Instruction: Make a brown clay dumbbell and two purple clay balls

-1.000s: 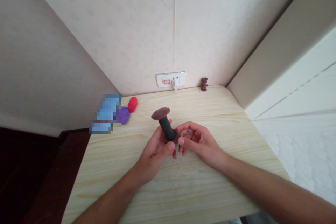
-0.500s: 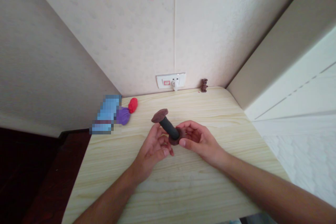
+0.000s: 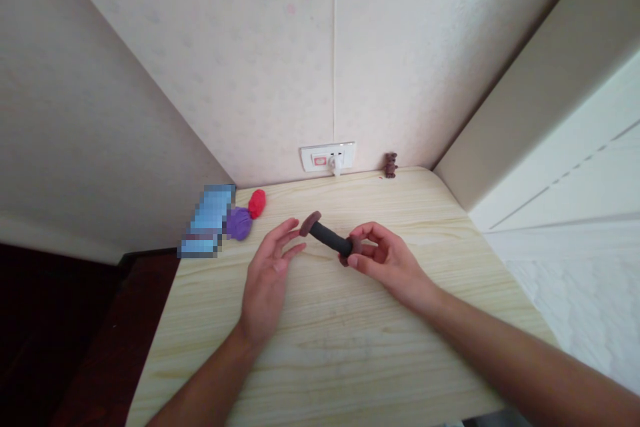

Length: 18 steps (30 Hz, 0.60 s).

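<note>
A clay piece (image 3: 327, 237), a dark grey stem with a brown disc at each end, lies tilted almost level above the light wooden table (image 3: 325, 333). My right hand (image 3: 383, 260) pinches its near brown end between thumb and fingers. My left hand (image 3: 270, 273) hovers just left of the far brown disc, fingers stretched out and apart, holding nothing.
A red clay lump (image 3: 257, 203) and a purple clay lump (image 3: 239, 223) lie at the table's back left beside a blurred blue object (image 3: 207, 220). A small brown clay figure (image 3: 391, 165) stands at the back edge. A wall socket (image 3: 327, 157) with a white cable sits above.
My left hand let go of the clay piece and opened, sliding left. My right hand tipped the piece from nearly upright to almost level.
</note>
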Motion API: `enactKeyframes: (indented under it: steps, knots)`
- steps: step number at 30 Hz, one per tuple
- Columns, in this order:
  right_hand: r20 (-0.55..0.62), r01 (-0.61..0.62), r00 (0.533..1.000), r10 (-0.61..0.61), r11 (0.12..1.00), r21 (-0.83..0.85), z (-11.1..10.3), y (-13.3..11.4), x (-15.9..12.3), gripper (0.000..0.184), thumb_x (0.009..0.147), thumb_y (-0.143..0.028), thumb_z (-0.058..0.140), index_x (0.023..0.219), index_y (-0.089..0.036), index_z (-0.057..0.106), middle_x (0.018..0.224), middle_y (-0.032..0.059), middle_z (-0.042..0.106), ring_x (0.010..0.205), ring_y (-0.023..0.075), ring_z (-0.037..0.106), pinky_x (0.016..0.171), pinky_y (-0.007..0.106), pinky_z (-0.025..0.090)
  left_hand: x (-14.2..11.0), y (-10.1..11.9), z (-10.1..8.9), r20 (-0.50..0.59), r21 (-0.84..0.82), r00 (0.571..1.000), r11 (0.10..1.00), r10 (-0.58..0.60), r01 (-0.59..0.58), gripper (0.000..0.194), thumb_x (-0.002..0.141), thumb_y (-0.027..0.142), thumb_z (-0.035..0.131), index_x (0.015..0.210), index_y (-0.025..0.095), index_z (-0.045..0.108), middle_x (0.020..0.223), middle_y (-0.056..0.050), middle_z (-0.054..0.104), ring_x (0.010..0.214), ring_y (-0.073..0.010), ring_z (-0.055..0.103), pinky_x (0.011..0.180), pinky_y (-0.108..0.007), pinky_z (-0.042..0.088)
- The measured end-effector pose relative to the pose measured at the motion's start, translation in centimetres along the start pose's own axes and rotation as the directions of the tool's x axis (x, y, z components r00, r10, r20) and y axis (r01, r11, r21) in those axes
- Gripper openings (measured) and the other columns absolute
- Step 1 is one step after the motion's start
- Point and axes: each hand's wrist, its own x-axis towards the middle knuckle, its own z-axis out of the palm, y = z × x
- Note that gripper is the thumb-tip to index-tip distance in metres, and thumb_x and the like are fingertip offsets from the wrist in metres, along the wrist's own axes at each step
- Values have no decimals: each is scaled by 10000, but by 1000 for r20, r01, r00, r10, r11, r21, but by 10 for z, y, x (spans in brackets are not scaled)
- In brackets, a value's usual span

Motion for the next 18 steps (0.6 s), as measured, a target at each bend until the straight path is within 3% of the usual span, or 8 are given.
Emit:
enactKeyframes:
  steps: [4, 9, 11, 15, 18]
  knots:
    - [-2, 34, 999, -35, 999, -35, -1, 0, 1, 373, 715, -257, 867, 957, -219, 586, 857, -32, 649, 791, 111, 680, 729, 239, 545, -3, -6, -3, 84, 144, 996, 989, 9, -21, 499, 917, 292, 566, 1409, 207, 577, 1505, -135, 536, 1396, -321, 461, 1073, -451, 429]
    - [-72, 72, 995, -76, 996, -60, -2, 1, 2, 486, 705, -256, 877, 1097, -218, 591, 990, 17, 682, 847, 119, 689, 794, 255, 590, -4, -5, -4, 75, 243, 997, 969, 24, -42, 466, 945, 279, 584, 1408, 221, 581, 1500, -134, 538, 1369, -317, 499, 1042, -433, 473]
    - [-128, 122, 983, -130, 990, -66, -3, 1, 3, 508, 691, -263, 894, 1094, -222, 588, 1037, 33, 691, 851, 124, 698, 816, 271, 608, -4, -4, -3, 75, 267, 997, 963, 22, -41, 439, 952, 275, 588, 1388, 221, 600, 1481, -126, 556, 1356, -309, 515, 1041, -425, 484]
    - [-166, 238, 952, -256, 964, -122, -5, 1, 4, 374, 724, -308, 884, 981, -217, 627, 1071, 62, 721, 904, 170, 728, 914, 357, 625, -3, -3, -2, 75, 277, 997, 960, 9, -29, 399, 956, 268, 600, 1351, 230, 639, 1425, -96, 617, 1301, -277, 577, 1094, -425, 464]
    - [-173, 362, 899, -401, 906, -219, -6, 2, 3, 287, 764, -302, 858, 972, -223, 677, 1143, 68, 687, 985, 198, 720, 987, 405, 611, -5, -6, -1, 69, 221, 997, 975, -36, 20, 381, 956, 265, 609, 1331, 231, 663, 1396, -87, 651, 1288, -276, 599, 1132, -451, 443]
